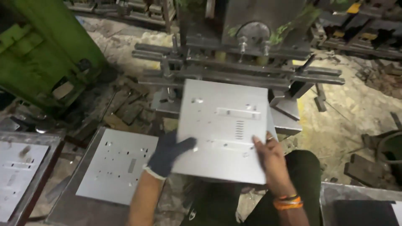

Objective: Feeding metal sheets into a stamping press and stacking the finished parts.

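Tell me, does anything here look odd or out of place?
One thing: only the left hand wears a dark glove; the right hand grips the punched metal sheet bare. Dark scrap pieces also lie scattered on the floor beside the press. The sheet itself looks undamaged.

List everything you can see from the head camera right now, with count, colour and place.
punched metal sheet: one, light grey, held up in both hands at centre, in front of the press
press machine: one, dark grey steel, top centre, with horizontal bars across its front
flat punched sheet: one, light grey, lying on a low metal table at lower left
left-edge sheet: one, light grey, in a tray at far left
green machine: one, green, upper left
scrap metal pieces: several, dark, on the floor left of centre
left hand: dark glove, gripping the held sheet's left edge
right hand: bare, orange bangles at the wrist, gripping the right edge
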